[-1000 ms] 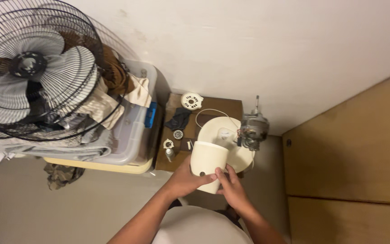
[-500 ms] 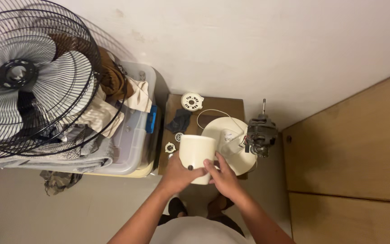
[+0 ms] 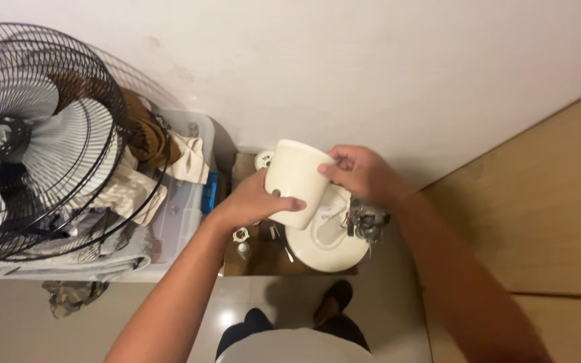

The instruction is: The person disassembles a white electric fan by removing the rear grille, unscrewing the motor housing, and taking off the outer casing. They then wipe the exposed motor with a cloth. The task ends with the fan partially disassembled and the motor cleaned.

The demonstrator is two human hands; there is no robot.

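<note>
Two hands hold a cream plastic housing (image 3: 295,181) above the bench (image 3: 253,259). I see my left hand (image 3: 253,202) with fingers wrapped around its lower side, and my right hand (image 3: 364,173) with fingers closed on its upper rim. Half a second ago it sat lower, nearer my body; now it is raised over the round cream base (image 3: 327,245) and motor (image 3: 368,222). A black-caged fan (image 3: 28,141) stands far left.

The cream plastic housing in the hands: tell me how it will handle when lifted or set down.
The cream plastic housing looks like a hollow, thin-walled shell, so it is probably light for its size and stiff. Its smooth, glossy skin may be slippery; the left hand and right hand grip it from opposite sides. Laid on its rounded side, it could well roll.
</note>
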